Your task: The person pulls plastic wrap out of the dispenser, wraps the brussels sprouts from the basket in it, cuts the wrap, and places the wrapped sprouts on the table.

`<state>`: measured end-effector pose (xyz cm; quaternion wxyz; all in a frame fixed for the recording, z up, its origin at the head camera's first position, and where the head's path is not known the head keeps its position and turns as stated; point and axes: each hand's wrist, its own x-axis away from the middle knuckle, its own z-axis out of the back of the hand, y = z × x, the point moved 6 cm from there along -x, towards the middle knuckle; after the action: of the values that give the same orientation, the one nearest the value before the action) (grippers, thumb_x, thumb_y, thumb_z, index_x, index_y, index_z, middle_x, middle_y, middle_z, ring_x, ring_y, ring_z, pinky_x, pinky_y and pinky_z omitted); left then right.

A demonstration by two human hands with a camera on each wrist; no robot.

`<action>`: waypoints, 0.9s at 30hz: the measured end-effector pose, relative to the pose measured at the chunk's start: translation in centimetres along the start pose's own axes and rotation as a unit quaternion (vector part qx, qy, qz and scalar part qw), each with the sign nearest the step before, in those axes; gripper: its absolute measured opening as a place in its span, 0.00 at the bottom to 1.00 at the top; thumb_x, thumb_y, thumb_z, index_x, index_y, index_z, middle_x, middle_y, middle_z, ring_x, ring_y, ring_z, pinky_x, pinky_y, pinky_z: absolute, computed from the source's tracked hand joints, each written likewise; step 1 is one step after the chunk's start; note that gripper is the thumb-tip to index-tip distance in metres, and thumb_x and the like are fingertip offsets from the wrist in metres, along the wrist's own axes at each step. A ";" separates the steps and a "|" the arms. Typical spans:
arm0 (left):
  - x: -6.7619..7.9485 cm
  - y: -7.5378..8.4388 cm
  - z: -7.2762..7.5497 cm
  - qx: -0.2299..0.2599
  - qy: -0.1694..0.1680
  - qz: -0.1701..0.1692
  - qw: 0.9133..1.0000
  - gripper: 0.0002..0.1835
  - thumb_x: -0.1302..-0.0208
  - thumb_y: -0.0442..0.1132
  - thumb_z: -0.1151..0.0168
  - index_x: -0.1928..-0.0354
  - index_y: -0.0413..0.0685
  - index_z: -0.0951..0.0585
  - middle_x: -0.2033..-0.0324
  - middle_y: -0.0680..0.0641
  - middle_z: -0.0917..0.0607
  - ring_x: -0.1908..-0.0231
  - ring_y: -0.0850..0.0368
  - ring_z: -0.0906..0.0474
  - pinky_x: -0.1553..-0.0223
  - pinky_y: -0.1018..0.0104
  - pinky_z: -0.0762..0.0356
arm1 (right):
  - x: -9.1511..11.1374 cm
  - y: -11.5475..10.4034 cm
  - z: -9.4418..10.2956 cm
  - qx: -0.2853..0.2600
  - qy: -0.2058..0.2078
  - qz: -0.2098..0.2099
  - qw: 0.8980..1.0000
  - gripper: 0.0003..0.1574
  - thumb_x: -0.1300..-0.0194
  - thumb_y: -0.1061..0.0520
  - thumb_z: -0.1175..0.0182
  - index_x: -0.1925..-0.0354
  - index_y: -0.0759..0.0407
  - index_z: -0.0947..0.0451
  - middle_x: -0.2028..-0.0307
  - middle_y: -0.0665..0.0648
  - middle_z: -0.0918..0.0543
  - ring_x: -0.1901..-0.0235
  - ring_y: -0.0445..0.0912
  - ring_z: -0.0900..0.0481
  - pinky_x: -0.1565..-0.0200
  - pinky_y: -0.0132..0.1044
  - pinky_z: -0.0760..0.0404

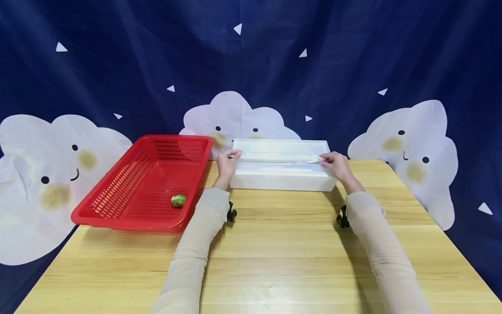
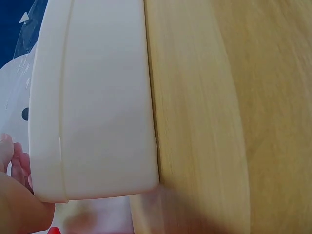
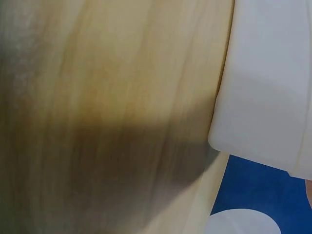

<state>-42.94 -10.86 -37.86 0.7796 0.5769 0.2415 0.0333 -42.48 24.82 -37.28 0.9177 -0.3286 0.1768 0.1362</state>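
A long white box [image 1: 282, 182] stands at the far side of the table, its lid tilted up at the back. Clear plastic wrap [image 1: 307, 162] stretches in a glossy strip across its top. My left hand [image 1: 226, 166] is at the box's left end, thumb and fingertips pinching the wrap's edge. At the opposite end, my right hand [image 1: 338, 166] pinches a gathered bit of the wrap. The left wrist view has the box front [image 2: 105, 107] beside my curled fingers; in the right wrist view the box corner [image 3: 258, 97] shows, with the hand almost wholly out of frame.
A red perforated basket [image 1: 157, 224] sits at the left of the wooden table [image 1: 282, 261], with a small green striped vegetable [image 1: 178, 200] inside. Black wrist cameras [image 1: 343, 217] hang under both wrists. A dark blue curtain [image 1: 341, 26] with white clouds hangs behind the table.
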 end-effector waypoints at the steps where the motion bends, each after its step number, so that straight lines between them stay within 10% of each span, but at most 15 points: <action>1: 0.0 0.0 0.0 0.001 0.000 0.001 1.000 0.07 0.45 0.33 0.36 0.66 0.35 0.16 0.67 0.38 0.15 0.69 0.49 0.23 0.70 0.75 0.30 | -0.1 0.1 0.0 -0.001 -0.004 -0.008 1.000 0.14 0.45 0.69 0.41 0.58 0.74 0.22 0.67 0.70 0.21 0.66 0.57 0.25 0.59 0.44 0.30; 13: 0.0 0.0 0.1 0.030 -0.011 0.025 0.999 0.09 0.44 0.33 0.37 0.63 0.34 0.16 0.65 0.37 0.16 0.66 0.50 0.23 0.69 0.75 0.30 | -0.1 0.8 0.2 -0.031 0.022 -0.090 0.995 0.09 0.40 0.66 0.43 0.64 0.73 0.20 0.59 0.72 0.21 0.57 0.59 0.26 0.53 0.46 0.31; 20: -0.2 0.1 0.2 0.058 -0.014 0.046 0.997 0.10 0.43 0.35 0.37 0.62 0.36 0.17 0.66 0.38 0.17 0.73 0.60 0.28 0.74 0.77 0.31 | -0.1 0.8 1.0 -0.094 0.071 -0.108 0.987 0.12 0.40 0.64 0.42 0.64 0.76 0.21 0.61 0.71 0.20 0.68 0.36 0.30 0.67 0.22 0.33; 27: -0.3 0.5 0.6 0.081 -0.002 0.064 0.995 0.11 0.43 0.36 0.37 0.60 0.37 0.17 0.66 0.38 0.17 0.75 0.61 0.29 0.76 0.76 0.30 | -0.5 1.0 1.5 -0.149 0.126 -0.134 0.972 0.15 0.41 0.61 0.40 0.61 0.74 0.21 0.69 0.53 0.28 0.68 0.30 0.37 0.63 0.23 0.36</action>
<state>-42.84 -11.34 -37.16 0.7269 0.6527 0.2043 0.0618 -42.95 26.45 -36.57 0.8384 -0.4971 0.2234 -0.0053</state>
